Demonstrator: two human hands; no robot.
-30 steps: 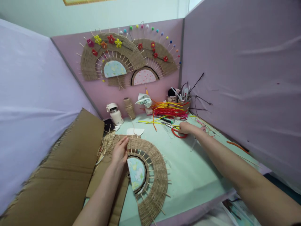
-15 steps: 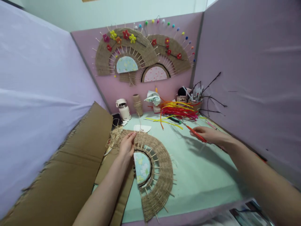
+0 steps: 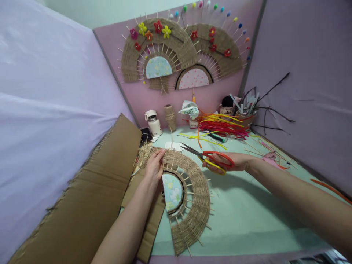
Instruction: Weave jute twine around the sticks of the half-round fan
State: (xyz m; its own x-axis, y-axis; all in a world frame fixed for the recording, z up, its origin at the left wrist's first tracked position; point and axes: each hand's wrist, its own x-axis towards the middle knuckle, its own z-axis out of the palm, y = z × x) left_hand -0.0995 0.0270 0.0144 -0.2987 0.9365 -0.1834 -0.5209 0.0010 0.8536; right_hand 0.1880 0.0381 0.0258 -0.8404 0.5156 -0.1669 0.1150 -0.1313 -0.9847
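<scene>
A woven twine fan (image 3: 200,183) with thin sticks poking out of its curved edge is tilted over the green table. Its inner half-circle (image 3: 172,192) is covered in blue floral cloth. My left hand (image 3: 155,164) pinches the fan's upper left corner. To the right, my right hand (image 3: 220,161) is closed round the red and yellow handles of scissors (image 3: 205,154). The scissor blades point up and left, slightly apart, near the fan's top edge. A twine strand runs from near that corner up to a twine spool (image 3: 169,118).
Cardboard (image 3: 82,194) leans at the left. Behind stand a white bottle (image 3: 154,124), a pile of red and yellow pipe cleaners (image 3: 224,126) and a pot with twigs (image 3: 247,119). Two decorated fans (image 3: 185,47) hang on the back panel. Sticks and pink scraps (image 3: 271,157) lie right.
My right hand has moved left with the scissors, bringing them near the fan's top edge. The blades now show apart. My left hand keeps its pinch. The view has shifted a little.
</scene>
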